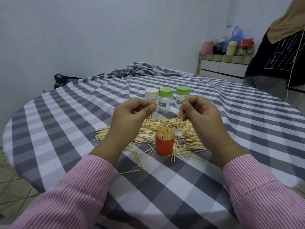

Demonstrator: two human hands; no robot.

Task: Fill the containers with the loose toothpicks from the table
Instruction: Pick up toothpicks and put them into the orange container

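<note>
- Now I'm mid-gather: my left hand (132, 111) pinches a small bunch of toothpicks (149, 119), and my right hand (197, 111) pinches another, both raised just behind the orange cup (164, 145).
- That cup looks nearly packed, with the loose pile (165, 125) spread around it.
- Next, I'd square each bunch and drop it in tips-down, or open a capped jar (165, 100) behind the cup.

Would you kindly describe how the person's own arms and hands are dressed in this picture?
Both arms wear long sleeves of pink-and-white pinstriped shirt fabric, the left sleeve and the right sleeve alike. Each ends in a buttoned-style cuff at the wrist with a stitched seam across it. The left hand and right hand are bare: no gloves, and no rings or watch show.
</note>
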